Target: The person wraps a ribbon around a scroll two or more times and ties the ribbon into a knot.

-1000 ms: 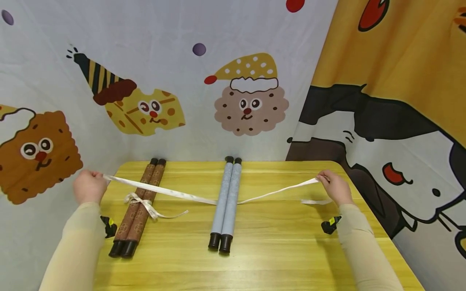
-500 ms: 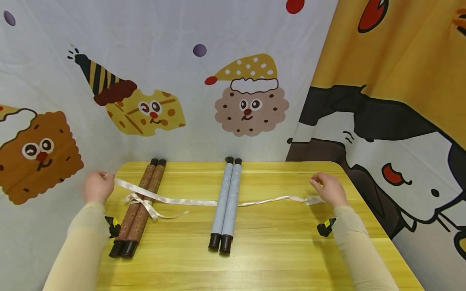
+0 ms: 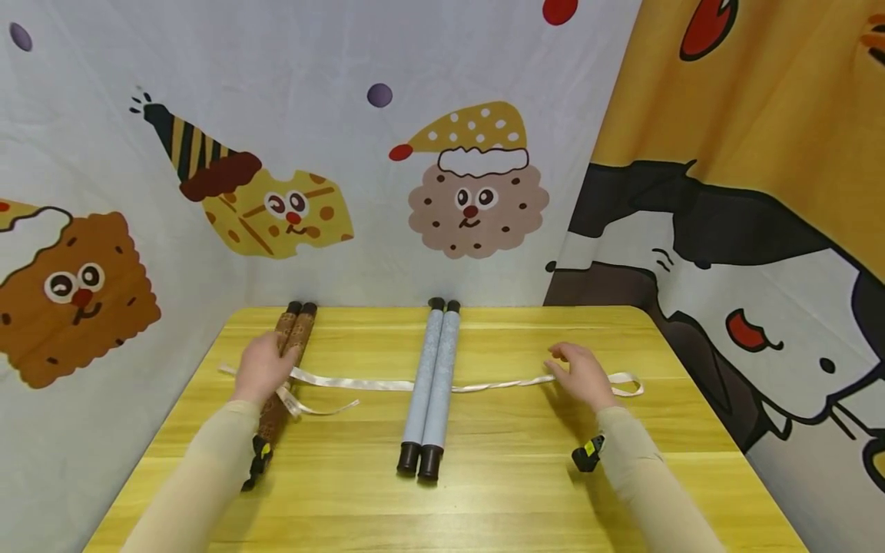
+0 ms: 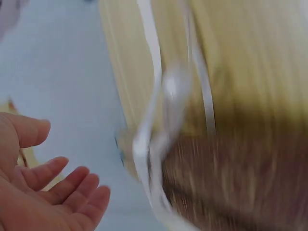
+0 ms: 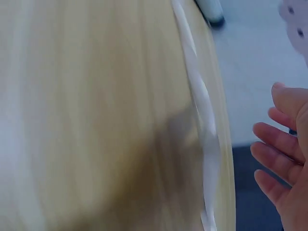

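A pair of light blue rolled scrolls with dark end caps (image 3: 432,384) lies mid-table. Crossing at their middle is a long white ribbon (image 3: 366,384), spread out to both sides. My left hand (image 3: 263,367) is over the pair of brown patterned scrolls (image 3: 300,330), partly hiding them and the white ribbon tied around them (image 3: 297,405). In the left wrist view its fingers (image 4: 72,185) are relaxed, with nothing between them. Above the ribbon's right part is my right hand (image 3: 583,376); the right wrist view shows its fingers (image 5: 276,161) loosely bent and holding nothing.
The ribbon's right end forms a loop (image 3: 628,384) beyond my right hand. The wooden table (image 3: 498,491) ends at the back against a patterned cloth (image 3: 376,269). A black and yellow device (image 3: 588,455) is on each wrist.
The ribbon has been let go from both hands and now lies low across the table. My left hand has moved right, over the brown scrolls; my right hand has moved left and lower.
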Action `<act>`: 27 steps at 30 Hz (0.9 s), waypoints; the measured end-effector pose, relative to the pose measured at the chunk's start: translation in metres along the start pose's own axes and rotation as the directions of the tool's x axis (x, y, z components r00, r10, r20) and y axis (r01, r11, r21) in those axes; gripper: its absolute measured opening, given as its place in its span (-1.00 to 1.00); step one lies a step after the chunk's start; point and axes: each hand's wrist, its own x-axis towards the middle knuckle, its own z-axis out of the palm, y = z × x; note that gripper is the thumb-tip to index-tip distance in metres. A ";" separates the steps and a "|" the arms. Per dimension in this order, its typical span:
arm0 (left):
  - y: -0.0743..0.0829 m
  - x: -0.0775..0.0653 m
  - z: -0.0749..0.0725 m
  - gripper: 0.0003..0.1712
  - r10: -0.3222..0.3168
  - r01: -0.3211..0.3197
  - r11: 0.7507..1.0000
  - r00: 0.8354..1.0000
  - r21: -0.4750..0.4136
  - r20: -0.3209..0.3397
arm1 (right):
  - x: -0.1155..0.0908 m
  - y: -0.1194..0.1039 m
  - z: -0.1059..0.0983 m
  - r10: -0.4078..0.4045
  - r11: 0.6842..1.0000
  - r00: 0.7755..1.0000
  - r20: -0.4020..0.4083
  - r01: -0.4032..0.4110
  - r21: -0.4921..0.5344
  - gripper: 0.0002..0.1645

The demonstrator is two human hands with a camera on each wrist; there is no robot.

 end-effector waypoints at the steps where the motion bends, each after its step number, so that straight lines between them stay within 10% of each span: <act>1: 0.008 -0.002 0.006 -0.49 0.021 -0.021 1.000 0.999 -0.009 0.032 | 0.000 -0.006 0.005 -0.008 1.000 1.000 0.008 0.008 0.007 -0.59; 11: 0.085 -0.031 0.070 -0.47 0.137 -0.112 0.988 0.952 -0.106 0.272 | -0.003 -0.066 0.047 -0.091 0.989 0.987 0.134 0.073 0.132 -0.51; 27: 0.123 -0.054 0.115 -0.66 0.167 -0.103 0.978 0.909 -0.183 0.382 | -0.012 -0.124 0.085 -0.177 0.966 0.950 0.256 0.117 0.231 -0.64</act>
